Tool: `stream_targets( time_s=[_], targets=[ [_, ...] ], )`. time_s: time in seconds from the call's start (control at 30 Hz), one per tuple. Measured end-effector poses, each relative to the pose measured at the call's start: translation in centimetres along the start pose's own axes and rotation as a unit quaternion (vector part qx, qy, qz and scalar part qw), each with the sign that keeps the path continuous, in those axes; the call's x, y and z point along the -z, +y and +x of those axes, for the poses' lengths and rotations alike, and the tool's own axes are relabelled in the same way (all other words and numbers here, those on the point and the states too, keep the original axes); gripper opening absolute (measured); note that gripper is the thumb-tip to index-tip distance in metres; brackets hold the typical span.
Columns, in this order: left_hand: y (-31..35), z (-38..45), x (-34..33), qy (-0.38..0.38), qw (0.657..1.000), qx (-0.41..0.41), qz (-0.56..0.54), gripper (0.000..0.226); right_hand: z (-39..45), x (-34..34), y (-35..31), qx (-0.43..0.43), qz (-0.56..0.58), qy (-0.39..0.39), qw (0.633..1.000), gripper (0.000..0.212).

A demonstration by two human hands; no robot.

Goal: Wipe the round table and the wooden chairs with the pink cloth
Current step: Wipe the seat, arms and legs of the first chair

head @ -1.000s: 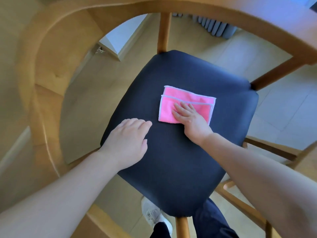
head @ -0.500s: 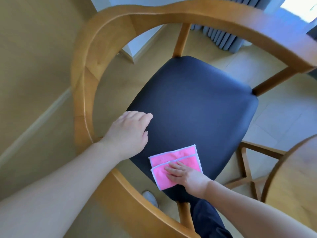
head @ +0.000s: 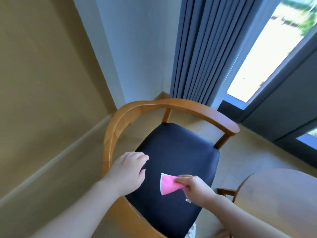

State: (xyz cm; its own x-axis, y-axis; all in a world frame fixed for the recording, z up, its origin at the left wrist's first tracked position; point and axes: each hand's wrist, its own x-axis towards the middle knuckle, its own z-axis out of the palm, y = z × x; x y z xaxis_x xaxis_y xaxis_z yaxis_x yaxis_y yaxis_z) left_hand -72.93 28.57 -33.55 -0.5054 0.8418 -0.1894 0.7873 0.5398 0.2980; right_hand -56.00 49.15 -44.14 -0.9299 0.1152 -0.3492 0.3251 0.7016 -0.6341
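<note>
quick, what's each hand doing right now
Left hand: open, fingers relaxed, resting on the dark seat of the chair, holding nothing.
Right hand: closed, gripping the bunched pink cloth over the seat.

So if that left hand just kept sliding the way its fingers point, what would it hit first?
Probably nothing soon: the left hand points across the dark seat cushion, which looks bare ahead, towards the chair's right armrest post.

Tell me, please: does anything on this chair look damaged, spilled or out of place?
Nothing stands out. The dark seat looks clean and whole, the wooden armrest unbroken. The right hand grips the bunched pink cloth.
</note>
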Motion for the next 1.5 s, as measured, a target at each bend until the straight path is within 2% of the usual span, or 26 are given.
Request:
stream_targets(
  time_s=[0.13,0.27,0.43,0.5,0.63,0.77,0.93,1.07,1.2,1.33,1.43,1.5],
  targets=[
    [2.0,-2.3,4.7,0.023,0.999,-0.045,-0.006,0.053,-2.0,6.5,-6.6,0.022,0.031,0.089,0.995,0.031],
    [3.9,-4.3,9.1,0.061,0.991,-0.114,0.022,0.060,-4.5,10.8,-13.5,0.054,0.046,0.115,0.991,0.032],
    [4.5,-6.5,12.9,0.105,0.984,-0.138,0.043,0.050,-7.0,13.0,-19.1,0.035,0.046,0.099,0.993,0.053],
    [4.6,-7.5,13.7,0.116,0.984,-0.132,0.026,0.039,-7.8,13.2,-20.6,0.047,0.048,0.093,0.993,0.059],
    [5.1,-9.6,14.9,0.095,0.990,-0.104,0.009,0.012,-8.8,13.4,-22.6,0.071,0.041,0.058,0.995,0.054],
    [5.6,-11.7,14.7,0.097,0.994,-0.049,-0.004,0.012,-9.7,12.9,-22.4,0.097,0.012,-0.003,0.995,0.041],
    [7.0,-15.4,11.0,0.089,0.989,0.075,-0.088,0.014,-10.0,10.4,-17.7,0.076,-0.080,-0.048,0.993,0.033],
    [8.9,-17.8,4.9,0.034,0.976,0.174,-0.127,0.010,-10.7,8.2,-13.5,0.069,-0.101,-0.074,0.990,0.032],
    [11.8,-18.8,-1.8,-0.004,0.943,0.265,-0.203,0.011,-11.7,5.4,-9.8,0.051,-0.103,-0.101,0.988,0.030],
    [13.9,-19.6,-7.7,-0.024,0.912,0.299,-0.281,0.022,-12.2,3.2,-7.2,0.041,-0.128,-0.155,0.979,0.030],
    [14.9,-19.8,-10.8,-0.026,0.904,0.314,-0.288,0.031,-11.5,2.0,-5.6,0.034,-0.147,-0.175,0.973,0.035],
    [15.1,-19.8,-12.6,-0.026,0.897,0.332,-0.292,0.030,-10.9,0.9,-4.9,0.022,-0.156,-0.183,0.970,0.036]
  ],
)
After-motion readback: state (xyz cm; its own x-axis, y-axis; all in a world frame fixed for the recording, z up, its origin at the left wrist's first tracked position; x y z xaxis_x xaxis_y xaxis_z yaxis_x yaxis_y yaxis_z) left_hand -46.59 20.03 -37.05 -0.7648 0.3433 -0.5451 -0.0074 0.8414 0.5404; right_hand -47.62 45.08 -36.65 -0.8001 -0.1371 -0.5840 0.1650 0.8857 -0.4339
